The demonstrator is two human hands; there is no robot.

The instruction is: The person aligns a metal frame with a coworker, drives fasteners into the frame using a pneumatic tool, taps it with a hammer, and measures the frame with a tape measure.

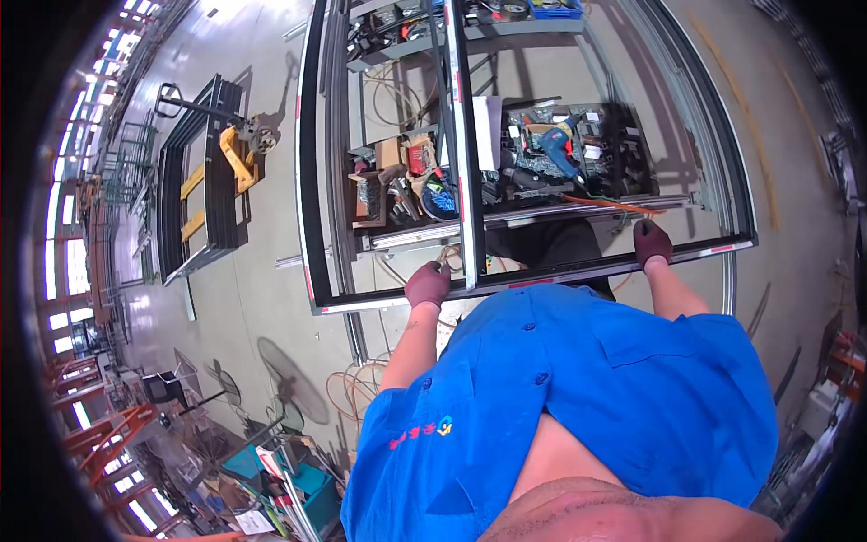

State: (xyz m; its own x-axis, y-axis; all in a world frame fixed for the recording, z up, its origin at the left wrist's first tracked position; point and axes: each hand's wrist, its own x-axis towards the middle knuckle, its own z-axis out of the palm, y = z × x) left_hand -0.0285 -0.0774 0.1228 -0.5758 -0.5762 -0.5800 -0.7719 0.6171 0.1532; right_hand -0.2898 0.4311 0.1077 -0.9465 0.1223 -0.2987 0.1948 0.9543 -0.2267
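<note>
A large dark metal window frame (pixel 312 181) lies flat in front of me, with a silver and black middle bar (pixel 463 135) running away from me. My left hand (pixel 427 285), in a dark maroon glove, grips the frame's near rail just left of the middle bar. My right hand (pixel 652 242), gloved the same way, grips the same near rail (pixel 578 271) farther right. A blue shirt covers my body below the rail.
Under the frame stands a workbench (pixel 506 172) crowded with tools, a blue drill (pixel 560 149), boxes and cables. A yellow pallet jack (pixel 230 163) carries stacked dark frames at left. Fans, cables and bins sit on the floor at lower left.
</note>
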